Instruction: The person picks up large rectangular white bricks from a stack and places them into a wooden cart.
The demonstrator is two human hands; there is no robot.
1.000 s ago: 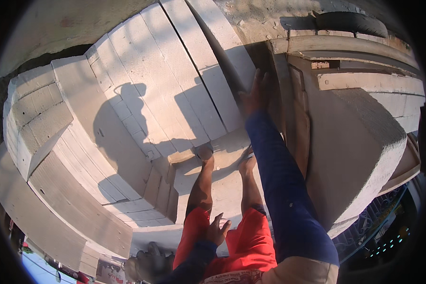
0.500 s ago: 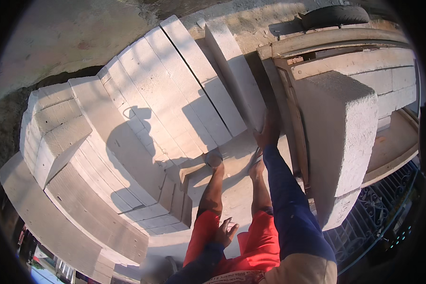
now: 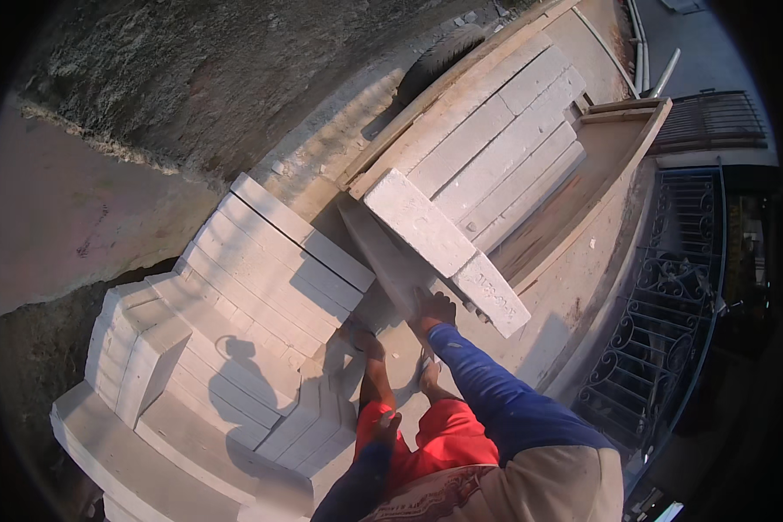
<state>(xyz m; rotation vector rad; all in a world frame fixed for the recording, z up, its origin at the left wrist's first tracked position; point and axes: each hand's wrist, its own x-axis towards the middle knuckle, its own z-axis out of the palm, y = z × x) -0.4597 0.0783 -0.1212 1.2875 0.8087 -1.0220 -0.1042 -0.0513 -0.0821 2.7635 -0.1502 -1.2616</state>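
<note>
My right hand (image 3: 433, 311) grips the near end of a shaded pale concrete block (image 3: 384, 261), its fingers on the block's edge. This block tilts beside a wooden-sided cart bed (image 3: 539, 278). Just above the hand, a white concrete block (image 3: 418, 220) lies across the bed's near end and sticks out past it. My left hand (image 3: 385, 426) rests by the red shorts, fingers partly spread, holding nothing visible. To the left stand stacked white blocks (image 3: 261, 261), with my shadow falling across them.
More long blocks (image 3: 496, 130) lie in the cart bed. A dark tyre (image 3: 439, 61) lies behind it, near a rough earth bank (image 3: 191, 87). Blue scrolled metal gate panels (image 3: 652, 331) stand at the right. Pipes (image 3: 641, 43) lie at the far right.
My view has swung toward the right, showing more of the cart bed and gate. The right hand and its block now appear close against the cart's end. My left hand stays low by the shorts.
</note>
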